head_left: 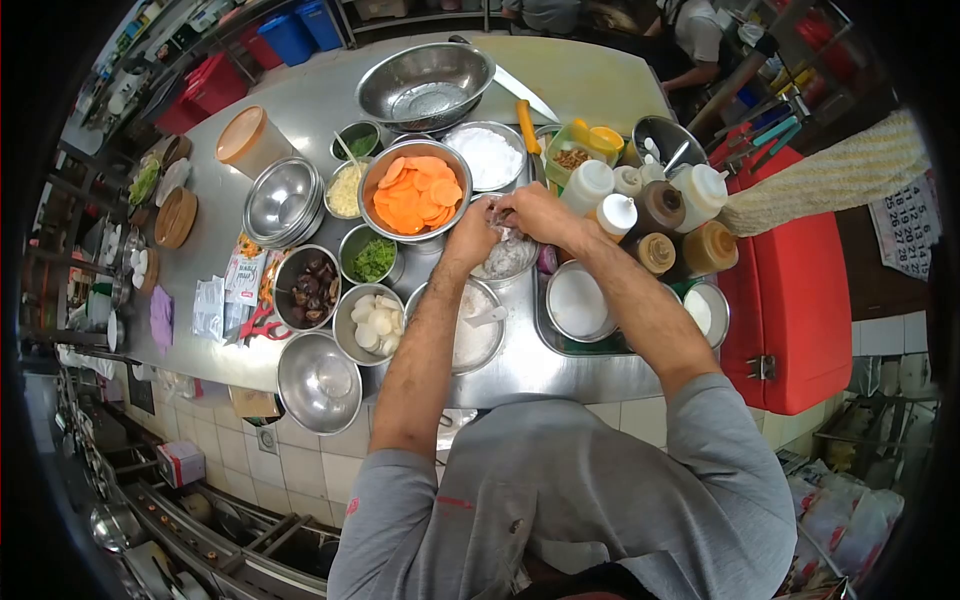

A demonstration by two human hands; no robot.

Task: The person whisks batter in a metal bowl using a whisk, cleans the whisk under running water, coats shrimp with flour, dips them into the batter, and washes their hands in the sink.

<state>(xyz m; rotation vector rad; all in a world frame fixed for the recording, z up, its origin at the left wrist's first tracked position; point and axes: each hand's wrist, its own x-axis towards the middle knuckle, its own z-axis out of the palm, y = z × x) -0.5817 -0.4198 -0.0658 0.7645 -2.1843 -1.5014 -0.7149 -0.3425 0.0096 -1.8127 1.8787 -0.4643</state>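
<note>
Both my hands meet over a metal bowl of pale greyish pieces. My left hand is closed at the bowl's left side, with its fingers on something pale and too small to name. Coming from the right, my right hand pinches at the same spot, and what it holds is partly hidden by the fingers. A bowl of orange slices stands just left of my hands. Behind them is a bowl of white powder. Nearer to me, a bowl of pale powder holds a white scoop.
Squeeze bottles crowd the right side, beside a red cooler. A knife lies by the large metal bowl at the back. Stacked bowls stand on the left. Part of another person shows at the back right.
</note>
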